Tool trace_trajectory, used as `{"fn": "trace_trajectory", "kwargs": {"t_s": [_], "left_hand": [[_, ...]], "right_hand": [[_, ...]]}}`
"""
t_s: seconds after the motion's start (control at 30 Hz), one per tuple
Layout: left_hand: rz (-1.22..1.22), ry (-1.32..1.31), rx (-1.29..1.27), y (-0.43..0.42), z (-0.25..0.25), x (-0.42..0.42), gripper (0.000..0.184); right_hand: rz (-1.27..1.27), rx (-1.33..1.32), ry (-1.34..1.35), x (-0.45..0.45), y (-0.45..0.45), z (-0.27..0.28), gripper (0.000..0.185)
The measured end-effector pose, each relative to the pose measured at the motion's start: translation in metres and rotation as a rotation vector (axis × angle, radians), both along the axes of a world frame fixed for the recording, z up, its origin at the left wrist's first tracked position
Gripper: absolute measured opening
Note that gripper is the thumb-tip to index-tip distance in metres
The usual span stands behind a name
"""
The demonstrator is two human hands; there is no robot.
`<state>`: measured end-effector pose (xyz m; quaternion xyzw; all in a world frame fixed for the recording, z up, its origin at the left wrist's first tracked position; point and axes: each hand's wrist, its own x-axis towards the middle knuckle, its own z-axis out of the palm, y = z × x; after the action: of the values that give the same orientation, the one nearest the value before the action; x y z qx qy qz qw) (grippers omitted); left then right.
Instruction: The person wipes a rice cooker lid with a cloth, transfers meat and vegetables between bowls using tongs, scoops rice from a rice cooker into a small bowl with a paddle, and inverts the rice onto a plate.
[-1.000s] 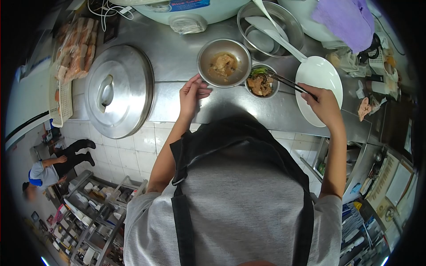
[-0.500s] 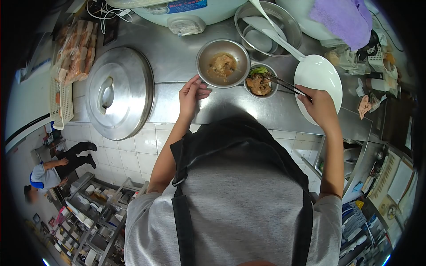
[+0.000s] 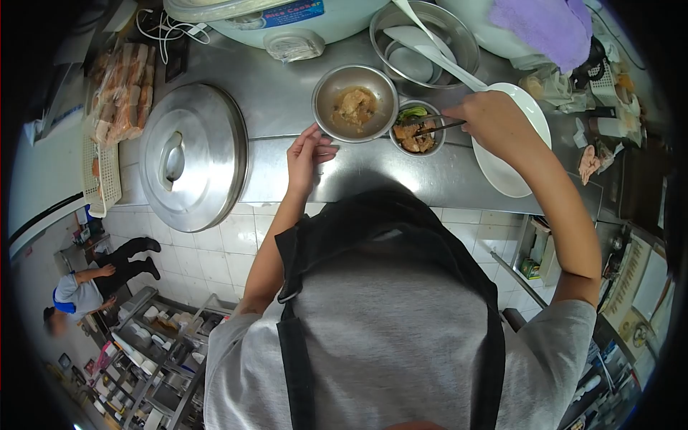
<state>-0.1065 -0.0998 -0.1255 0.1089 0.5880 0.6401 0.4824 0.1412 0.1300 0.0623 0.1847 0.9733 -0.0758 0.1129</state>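
My right hand [image 3: 494, 125] grips a pair of dark, slim tongs [image 3: 453, 123]. Their tips reach into a small metal bowl [image 3: 439, 143] that contains brown chunks of food [image 3: 417, 141] and green vegetable [image 3: 416, 112]. Left of it, almost touching, stands a larger metal bowl [image 3: 319, 107] with a pale brown, saucy food [image 3: 355, 107] in its bottom. My left hand [image 3: 307, 154] rests by the lower left rim of that larger bowl, thumb side against it, fingers loosely stretched over the steel counter. Beneath my right hand lies a white oval plate [image 3: 505, 179], partly covered by the hand and forearm.
A big round metal lid [image 3: 204, 158] lies at the left. Behind the bowls are a rice cooker [image 3: 344, 29] and a metal basin [image 3: 469, 54] with white ladles [image 3: 430, 50]. Packed bread [image 3: 125, 93] sits far left. Another person [image 3: 86, 287] is across the room.
My right hand has moved up and left, over the upper part of the plate, and the tongs now point more level into the small bowl. My left hand stays by the larger bowl.
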Motion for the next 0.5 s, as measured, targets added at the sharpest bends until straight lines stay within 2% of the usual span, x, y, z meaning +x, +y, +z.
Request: {"fn": "trace_trajectory", "kwargs": {"t_s": [0.03,0.13,0.23,0.5], "left_hand": [[0.001,0.000,0.010,0.000,0.000,0.000,0.038],[0.013,0.001,0.020,-0.002,-0.004,0.001,0.037],[0.028,-0.007,0.017,-0.002,-0.006,0.002,0.037],[0.018,-0.015,0.027,-0.002,-0.005,0.001,0.035]], "right_hand": [[0.019,-0.002,-0.003,-0.003,0.001,0.004,0.038],[-0.142,-0.023,-0.120,0.000,-0.010,0.026,0.033],[-0.255,-0.076,-0.024,0.016,-0.013,0.038,0.027],[-0.384,-0.129,0.065,0.038,-0.019,0.018,0.030]]}}
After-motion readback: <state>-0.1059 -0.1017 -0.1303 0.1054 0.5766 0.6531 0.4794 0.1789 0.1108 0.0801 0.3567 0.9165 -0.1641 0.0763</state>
